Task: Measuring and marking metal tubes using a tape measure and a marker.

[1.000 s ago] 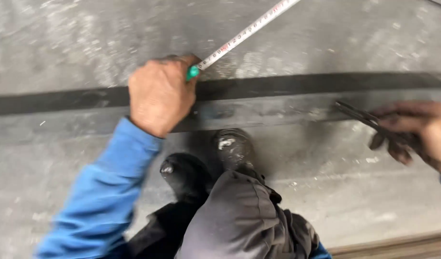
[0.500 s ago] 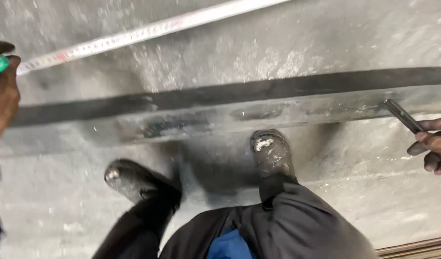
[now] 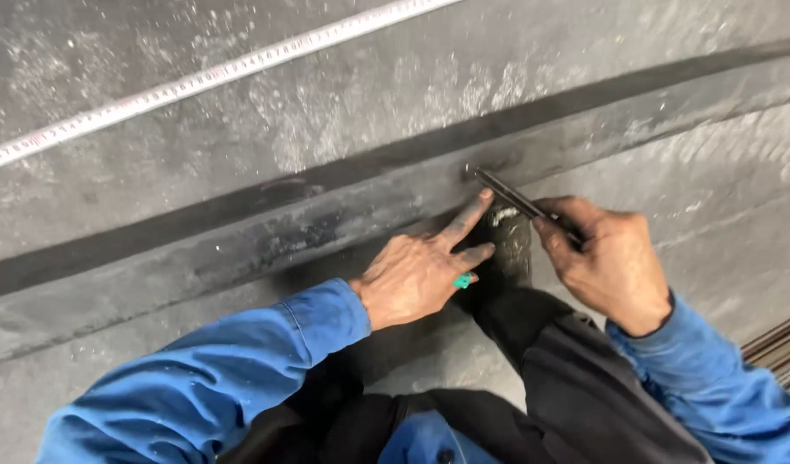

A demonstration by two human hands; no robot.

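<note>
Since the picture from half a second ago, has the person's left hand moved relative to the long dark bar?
Yes. The left hand has come in from the picture's left edge to the dark bar, its forefinger now beside the tip of the marking tool in the right hand.

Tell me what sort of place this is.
Likely a metalworking shop or building site. The person crouches on a dusty grey slab crossed by a long dark metal strip, with a tape measure stretched out and ribbed steel bars at the edge.
</note>
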